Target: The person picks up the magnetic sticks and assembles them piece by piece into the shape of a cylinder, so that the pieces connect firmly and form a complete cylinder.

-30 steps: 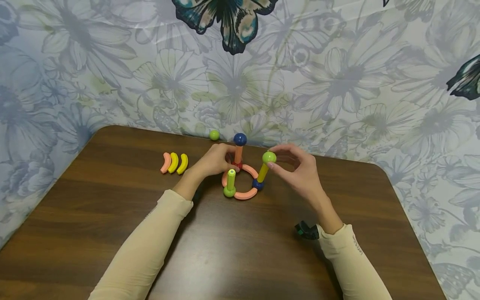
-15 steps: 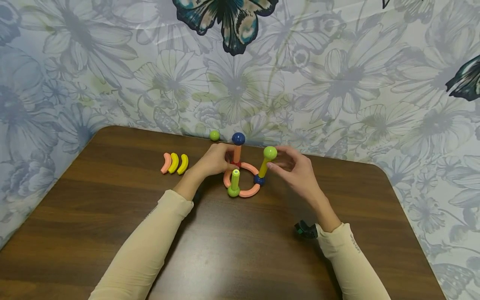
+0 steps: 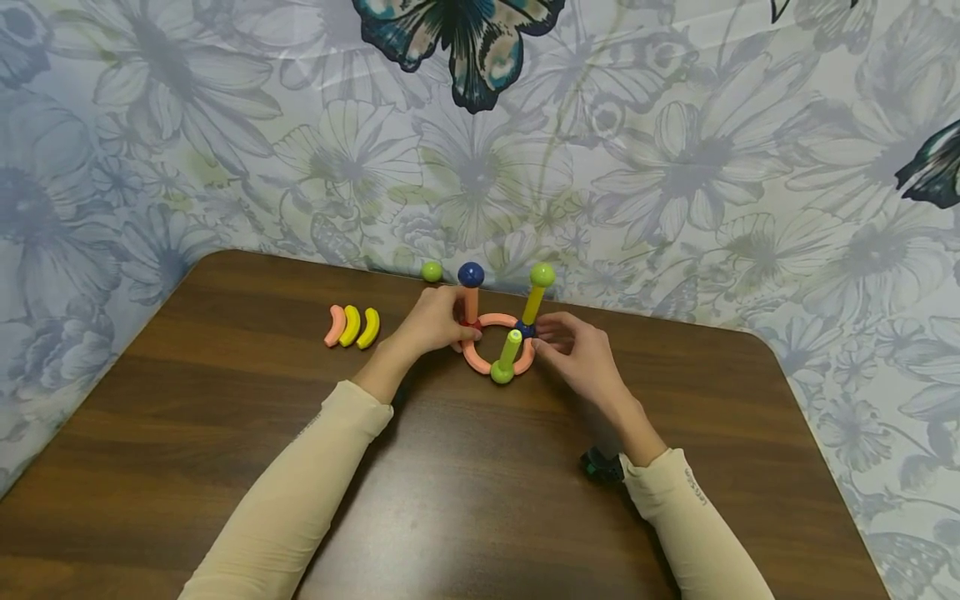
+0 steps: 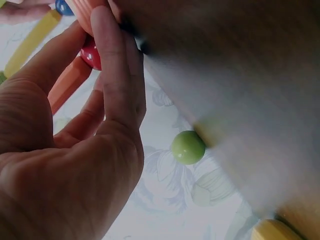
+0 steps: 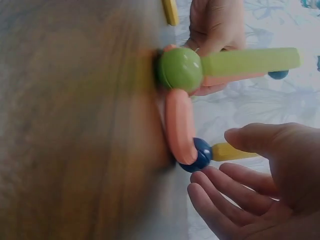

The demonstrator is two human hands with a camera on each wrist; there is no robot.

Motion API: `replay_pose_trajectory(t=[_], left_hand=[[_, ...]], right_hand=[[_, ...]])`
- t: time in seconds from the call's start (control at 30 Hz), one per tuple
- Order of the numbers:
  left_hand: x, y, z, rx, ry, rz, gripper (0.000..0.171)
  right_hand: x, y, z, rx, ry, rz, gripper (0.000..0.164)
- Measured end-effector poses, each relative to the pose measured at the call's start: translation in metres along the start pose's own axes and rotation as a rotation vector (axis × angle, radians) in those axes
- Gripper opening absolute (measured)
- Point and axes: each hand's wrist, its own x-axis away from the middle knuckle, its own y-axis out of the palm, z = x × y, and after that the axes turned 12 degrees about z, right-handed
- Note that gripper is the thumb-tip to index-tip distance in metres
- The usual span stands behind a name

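A ring of curved salmon rods and balls lies on the table, with straight rods standing up from the balls. My left hand grips the red ball at the ring's left, thumb and fingers on either side. Above it rises a salmon rod topped by a blue ball. My right hand has its thumb and fingers apart, fingertips right at the lower blue ball. From that ball a yellow rod rises, capped by a green ball. A green rod stands on the front green ball.
Left of the ring lie a loose curved salmon piece and two curved yellow pieces. A loose green ball rests at the table's back edge by the patterned wall covering.
The ring has turned counterclockwise: the front green ball moved right, and the yellow rod went back. My right hand has let go of the yellow rod's upper end and lowered beside the lower blue ball.
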Motion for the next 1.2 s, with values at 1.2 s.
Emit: replay_pose_trajectory(t=[1.2], left_hand=[[0.025, 0.018, 0.018, -0.156, 0.026, 0.088, 0.019]], right_hand=[[-0.029, 0.040, 0.023, 0.053, 0.034, 0.090, 0.038]])
